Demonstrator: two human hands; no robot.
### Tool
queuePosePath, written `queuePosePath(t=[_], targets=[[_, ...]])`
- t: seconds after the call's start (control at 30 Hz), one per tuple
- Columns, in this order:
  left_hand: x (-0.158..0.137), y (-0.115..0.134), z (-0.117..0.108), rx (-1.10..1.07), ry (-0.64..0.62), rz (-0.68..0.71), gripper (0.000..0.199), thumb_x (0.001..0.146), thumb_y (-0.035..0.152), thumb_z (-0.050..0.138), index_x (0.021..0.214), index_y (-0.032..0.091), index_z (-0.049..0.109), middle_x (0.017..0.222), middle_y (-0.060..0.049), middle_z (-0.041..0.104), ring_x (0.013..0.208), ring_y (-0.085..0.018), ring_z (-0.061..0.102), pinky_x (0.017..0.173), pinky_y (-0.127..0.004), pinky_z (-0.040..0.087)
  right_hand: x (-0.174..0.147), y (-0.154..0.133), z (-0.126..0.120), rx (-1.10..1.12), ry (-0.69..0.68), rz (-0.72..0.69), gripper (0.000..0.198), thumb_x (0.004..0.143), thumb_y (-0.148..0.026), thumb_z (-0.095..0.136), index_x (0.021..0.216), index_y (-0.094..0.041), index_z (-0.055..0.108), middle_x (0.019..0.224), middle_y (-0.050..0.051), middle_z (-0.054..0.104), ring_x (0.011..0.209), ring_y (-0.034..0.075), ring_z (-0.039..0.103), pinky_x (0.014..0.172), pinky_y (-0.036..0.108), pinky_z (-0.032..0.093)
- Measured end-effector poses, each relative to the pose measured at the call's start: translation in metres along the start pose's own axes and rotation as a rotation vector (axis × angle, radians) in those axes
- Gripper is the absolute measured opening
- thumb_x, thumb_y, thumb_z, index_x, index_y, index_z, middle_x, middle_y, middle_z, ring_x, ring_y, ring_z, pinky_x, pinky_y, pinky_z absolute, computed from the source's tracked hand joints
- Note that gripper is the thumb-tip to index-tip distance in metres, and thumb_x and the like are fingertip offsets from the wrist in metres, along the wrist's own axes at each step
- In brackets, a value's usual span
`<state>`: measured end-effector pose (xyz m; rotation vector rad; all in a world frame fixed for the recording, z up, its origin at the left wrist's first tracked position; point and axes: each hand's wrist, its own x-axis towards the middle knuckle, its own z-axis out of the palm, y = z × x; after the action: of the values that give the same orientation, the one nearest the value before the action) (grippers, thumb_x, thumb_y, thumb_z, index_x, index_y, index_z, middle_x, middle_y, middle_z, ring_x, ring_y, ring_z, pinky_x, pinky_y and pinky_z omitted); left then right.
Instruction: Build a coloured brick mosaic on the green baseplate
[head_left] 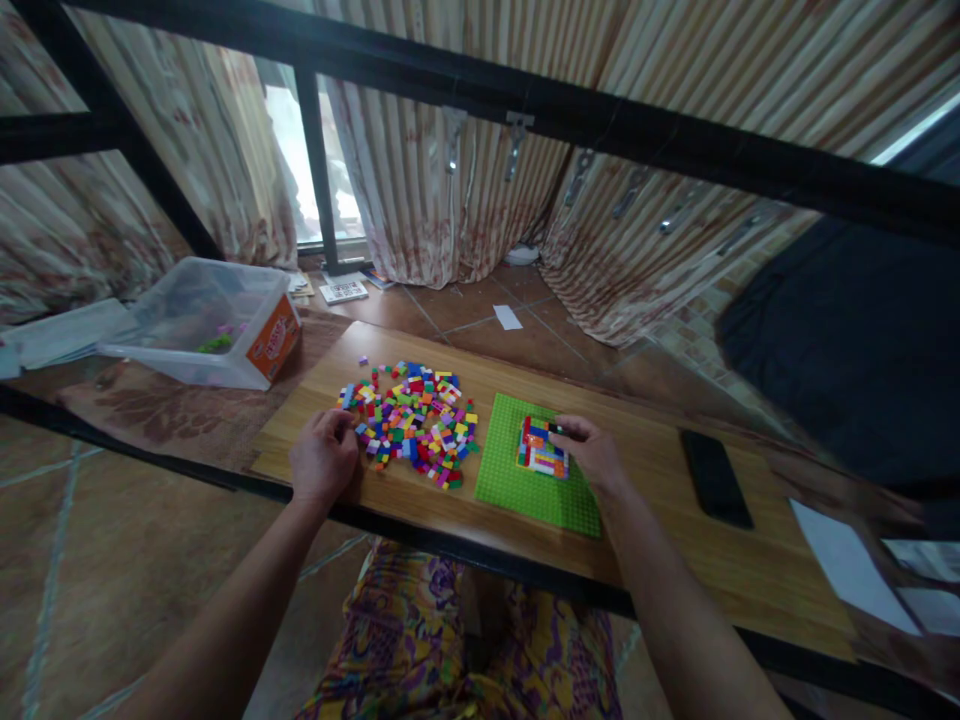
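A pile of small multicoloured toy bricks (412, 425) is spread over the wooden board. At its left edge rests my left hand (325, 455), its fingers curled in; whatever they hold, if anything, is hidden. On the green studded baseplate (502, 480) sits a low rectangular build of coloured bricks (541, 458), with a red row along its left side. My right hand (592, 452) reaches over the build's upper right corner, thumb and fingers drawn together. What lies between those fingertips is too small to make out.
A black phone (716, 478) lies on the board (645, 500) to the right. Off to the left stands a clear plastic bin (202, 320) with an orange label and a few pieces inside. White paper (851, 560) lies at the far right. A dark metal bar (480, 85) crosses above.
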<state>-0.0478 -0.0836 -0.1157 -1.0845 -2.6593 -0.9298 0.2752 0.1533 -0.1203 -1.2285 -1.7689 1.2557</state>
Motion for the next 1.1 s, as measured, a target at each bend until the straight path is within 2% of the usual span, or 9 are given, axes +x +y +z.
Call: queuePosePath(t=[0.2, 0.37, 0.5, 0.63, 0.73, 0.83, 1.0, 1.1], targets=[[0.000, -0.001, 0.001, 0.001, -0.009, -0.005, 0.017, 0.081, 0.024, 0.051, 0.088, 0.020, 0.066, 0.092, -0.005, 0.066, 0.084, -0.021, 0.060, 0.070, -0.030, 0.043, 0.014, -0.010, -0.007, 0.024, -0.157, 0.121, 0.040, 0.052, -0.039, 0.081, 0.084, -0.017, 0.073, 0.077, 0.007, 0.074, 0.064, 0.022, 0.066, 0.067, 0.041, 0.054], [0.001, 0.001, 0.000, 0.003, -0.018, -0.013, 0.017, 0.081, 0.024, 0.051, 0.087, 0.020, 0.067, 0.092, -0.005, 0.066, 0.083, -0.022, 0.060, 0.069, -0.030, 0.042, 0.009, -0.017, -0.004, 0.042, -0.133, 0.119, 0.038, 0.051, -0.037, 0.080, 0.082, -0.017, 0.074, 0.076, 0.006, 0.074, 0.064, 0.020, 0.065, 0.069, 0.040, 0.053], [0.002, 0.002, -0.002, -0.008, -0.025, -0.024, 0.018, 0.080, 0.023, 0.050, 0.087, 0.020, 0.067, 0.093, -0.006, 0.066, 0.085, -0.023, 0.061, 0.069, -0.031, 0.043, 0.002, -0.015, -0.003, 0.071, 0.026, 0.074, 0.041, 0.051, -0.042, 0.080, 0.083, -0.018, 0.073, 0.080, 0.006, 0.074, 0.070, 0.021, 0.066, 0.071, 0.039, 0.053], [0.002, 0.001, -0.001, -0.002, -0.025, -0.016, 0.019, 0.080, 0.022, 0.050, 0.087, 0.020, 0.067, 0.094, -0.007, 0.066, 0.086, -0.023, 0.061, 0.069, -0.031, 0.044, -0.008, -0.011, -0.008, 0.081, 0.288, 0.025, 0.042, 0.062, -0.053, 0.070, 0.084, -0.018, 0.070, 0.082, 0.006, 0.072, 0.076, 0.020, 0.065, 0.073, 0.038, 0.051], [0.002, 0.000, 0.001, 0.005, -0.021, -0.019, 0.019, 0.080, 0.021, 0.049, 0.088, 0.020, 0.067, 0.093, -0.006, 0.066, 0.085, -0.022, 0.061, 0.069, -0.031, 0.044, -0.021, -0.015, -0.003, 0.070, 0.384, 0.006, 0.039, 0.066, -0.050, 0.068, 0.086, -0.017, 0.070, 0.081, 0.006, 0.072, 0.075, 0.020, 0.064, 0.073, 0.037, 0.050], [0.001, -0.001, 0.002, 0.005, -0.015, -0.015, 0.018, 0.081, 0.021, 0.050, 0.087, 0.020, 0.067, 0.092, -0.005, 0.067, 0.086, -0.022, 0.062, 0.069, -0.030, 0.044, -0.039, -0.030, 0.016, -0.001, 0.318, -0.072, 0.032, 0.072, -0.045, 0.066, 0.088, -0.018, 0.071, 0.084, 0.006, 0.072, 0.076, 0.019, 0.064, 0.073, 0.035, 0.050], [0.000, -0.002, 0.003, -0.010, -0.020, -0.022, 0.016, 0.081, 0.021, 0.051, 0.086, 0.021, 0.066, 0.091, -0.004, 0.066, 0.086, -0.021, 0.062, 0.070, -0.029, 0.043, -0.059, -0.065, 0.066, -0.223, 0.027, -0.363, 0.020, 0.083, -0.035, 0.058, 0.087, -0.021, 0.071, 0.088, 0.005, 0.071, 0.083, 0.020, 0.063, 0.080, 0.035, 0.048], [-0.001, -0.002, 0.003, -0.018, -0.027, -0.033, 0.015, 0.081, 0.021, 0.051, 0.086, 0.021, 0.065, 0.091, -0.004, 0.066, 0.087, -0.021, 0.061, 0.071, -0.029, 0.043, -0.059, -0.078, 0.091, -0.333, -0.101, -0.460, 0.019, 0.086, -0.029, 0.054, 0.088, -0.022, 0.071, 0.089, 0.005, 0.070, 0.089, 0.020, 0.062, 0.084, 0.036, 0.046]])
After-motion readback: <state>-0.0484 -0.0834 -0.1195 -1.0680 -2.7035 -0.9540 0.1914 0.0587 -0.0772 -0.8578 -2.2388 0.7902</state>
